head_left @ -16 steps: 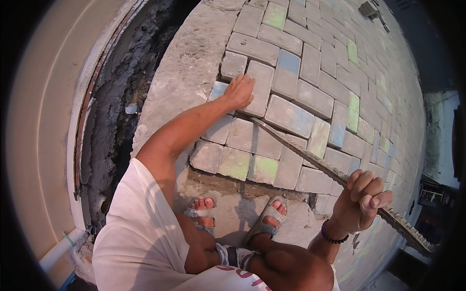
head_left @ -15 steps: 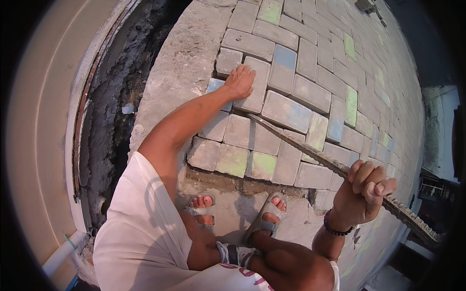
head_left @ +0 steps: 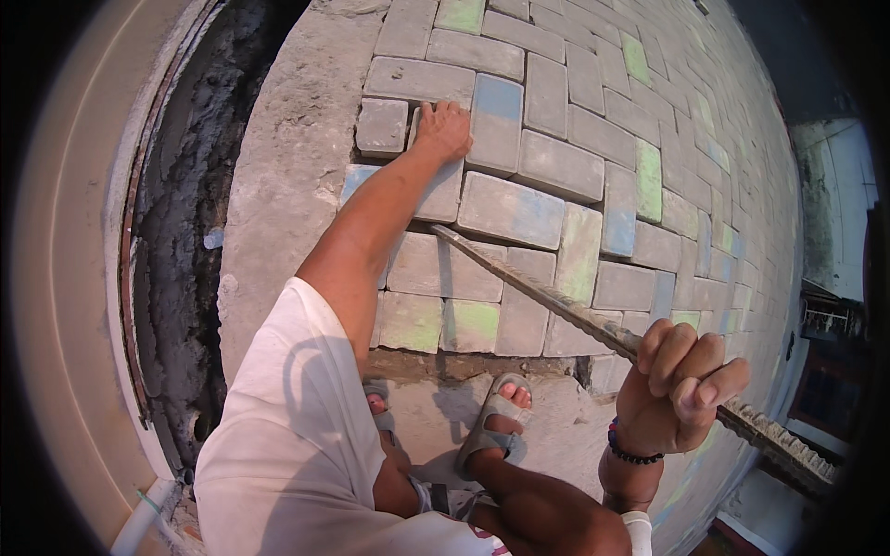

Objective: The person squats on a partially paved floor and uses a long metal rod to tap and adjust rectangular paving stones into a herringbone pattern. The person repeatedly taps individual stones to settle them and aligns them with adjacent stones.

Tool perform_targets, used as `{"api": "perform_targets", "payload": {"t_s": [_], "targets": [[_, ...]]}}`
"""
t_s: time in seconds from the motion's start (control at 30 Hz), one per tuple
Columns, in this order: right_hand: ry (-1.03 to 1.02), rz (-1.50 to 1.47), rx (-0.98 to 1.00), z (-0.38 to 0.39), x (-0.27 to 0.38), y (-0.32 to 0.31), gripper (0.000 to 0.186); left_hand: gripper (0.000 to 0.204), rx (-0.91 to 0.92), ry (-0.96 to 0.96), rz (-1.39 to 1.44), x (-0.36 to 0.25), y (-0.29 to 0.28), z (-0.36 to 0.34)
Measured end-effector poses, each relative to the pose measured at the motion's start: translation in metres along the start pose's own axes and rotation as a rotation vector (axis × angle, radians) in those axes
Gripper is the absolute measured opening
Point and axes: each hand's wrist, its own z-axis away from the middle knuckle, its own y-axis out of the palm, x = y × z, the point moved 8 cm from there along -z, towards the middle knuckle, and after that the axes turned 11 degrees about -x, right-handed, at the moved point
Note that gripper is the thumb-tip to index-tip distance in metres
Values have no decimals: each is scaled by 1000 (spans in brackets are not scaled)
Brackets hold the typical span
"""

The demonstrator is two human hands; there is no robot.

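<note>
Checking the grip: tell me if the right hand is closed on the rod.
Closed: the right hand has fingers curled around the rough metal rod.

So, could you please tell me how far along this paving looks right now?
Most pavers already lie interlocked. In hand: left hand presses an edge paver while right hand grips a metal bar wedged under it. Left: the bare sand strip beside the trench.

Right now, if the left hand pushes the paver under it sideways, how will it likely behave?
The paver looks like thick concrete, so it is probably heavy and stiff. Its rough face should give the left hand good grip. Neighbouring pavers sit tight beside it, so it will likely jam rather than slide.
</note>
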Motion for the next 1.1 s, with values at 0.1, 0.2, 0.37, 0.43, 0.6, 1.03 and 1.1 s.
{"api": "perform_targets", "payload": {"t_s": [0.1,0.2,0.37,0.43,0.6,1.03,1.1], "targets": [[2,-25,19,-8,0,-2,14,43,-19,31,15,-1,-6,-8],[-17,-75,2,-18,-5,-8,14,43,72,36,26,1,-12,-13],[-61,-97,-10,-17,-6,-11,15,43,76,37,0,3,-16,-18],[-51,-81,-58,-13,-4,-19,16,44,73,37,8,0,-22,-21],[-72,18,-67,12,1,-25,16,42,98,-1,51,5,-25,-10],[-62,1,119,-3,5,13,16,49,55,-38,143,33,-10,19],[-59,-28,104,2,1,10,16,49,29,-56,87,29,-5,20]]}}
